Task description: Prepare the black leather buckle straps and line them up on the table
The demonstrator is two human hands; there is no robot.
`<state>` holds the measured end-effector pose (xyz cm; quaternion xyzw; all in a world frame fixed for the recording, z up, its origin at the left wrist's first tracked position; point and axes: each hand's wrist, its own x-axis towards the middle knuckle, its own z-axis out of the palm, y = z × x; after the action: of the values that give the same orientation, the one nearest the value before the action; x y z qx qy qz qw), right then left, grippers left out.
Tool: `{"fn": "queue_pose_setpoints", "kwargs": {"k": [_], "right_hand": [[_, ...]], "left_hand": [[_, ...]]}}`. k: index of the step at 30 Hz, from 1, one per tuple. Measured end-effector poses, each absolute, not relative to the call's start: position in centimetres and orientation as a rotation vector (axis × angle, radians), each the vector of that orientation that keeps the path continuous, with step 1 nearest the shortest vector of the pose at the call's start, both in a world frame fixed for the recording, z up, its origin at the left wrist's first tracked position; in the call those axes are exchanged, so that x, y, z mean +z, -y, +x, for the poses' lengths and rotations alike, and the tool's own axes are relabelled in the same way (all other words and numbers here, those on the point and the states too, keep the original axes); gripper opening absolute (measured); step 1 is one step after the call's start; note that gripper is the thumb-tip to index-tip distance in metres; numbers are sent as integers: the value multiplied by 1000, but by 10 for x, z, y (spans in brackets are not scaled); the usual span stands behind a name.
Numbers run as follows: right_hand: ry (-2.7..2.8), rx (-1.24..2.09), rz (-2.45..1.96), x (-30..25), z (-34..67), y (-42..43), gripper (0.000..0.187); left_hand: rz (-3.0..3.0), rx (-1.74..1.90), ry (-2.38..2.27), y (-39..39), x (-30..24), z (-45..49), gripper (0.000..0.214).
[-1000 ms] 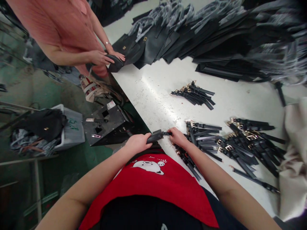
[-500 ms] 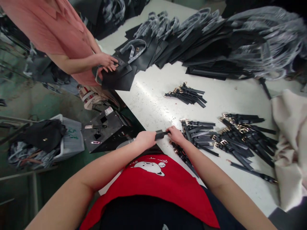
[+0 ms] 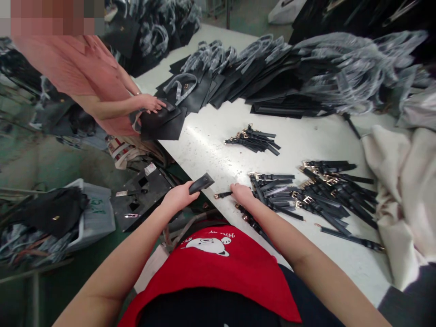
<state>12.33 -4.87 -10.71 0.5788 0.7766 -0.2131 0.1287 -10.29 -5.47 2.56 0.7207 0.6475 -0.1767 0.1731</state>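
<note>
My left hand (image 3: pixel 180 198) is closed round a wide black leather-like strip (image 3: pixel 201 182), whose free end points up and to the right past the table edge. Over the white table (image 3: pixel 207 156), my right hand (image 3: pixel 243 196) grips a short black buckle strap (image 3: pixel 223 195); its gold buckle sticks out to the left of the fingers. Right beside that hand lies a pile of similar buckle straps (image 3: pixel 275 190). Several more straps (image 3: pixel 252 222) lie under my right forearm, partly covered by it.
Farther back is a small heap of buckle straps (image 3: pixel 254 140); a larger heap (image 3: pixel 337 190) lies right. Black panels with wrapped handles (image 3: pixel 272 81) line the far side. Beige cloth (image 3: pixel 398 204) hangs at right. A co-worker's hand (image 3: pixel 153 103) touches black panels. A grey crate (image 3: pixel 98 213) stands left.
My hands have drawn apart. The left moved left with the wide black strip; the right stayed near the pile, with the buckle strap now showing in it. The camera view shifted slightly.
</note>
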Motion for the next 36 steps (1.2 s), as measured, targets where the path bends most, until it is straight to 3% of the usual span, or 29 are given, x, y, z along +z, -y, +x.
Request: {"fn": "queue_pose_setpoints", "kwargs": {"k": [6,10,16,23,28,32,36], "right_hand": [[-2340,-465,1758,-81,159,24,21],[-2124,-553,1954,-75,221,26,24],[-2013,-344,2206,-73,235,66,53],[-1823,-582,2218,-85,199,85,33],[-1912,-950,2371,-75,245,63,25],[-1816,-730,2383,-68,306,55,26],[-1719,-277,2297,-68,321,42,32]], "left_hand": [[2013,-390,-1821,67,20,-99,53],[2023,-329,-1792,72,21,-105,52],[2039,-335,-1766,75,20,-111,52],[2069,-291,-1715,69,22,-106,49],[2051,-278,-1671,66,22,-106,47],[2043,-231,-1669,64,20,-115,46],[2013,-211,-1692,60,17,-126,44]]}}
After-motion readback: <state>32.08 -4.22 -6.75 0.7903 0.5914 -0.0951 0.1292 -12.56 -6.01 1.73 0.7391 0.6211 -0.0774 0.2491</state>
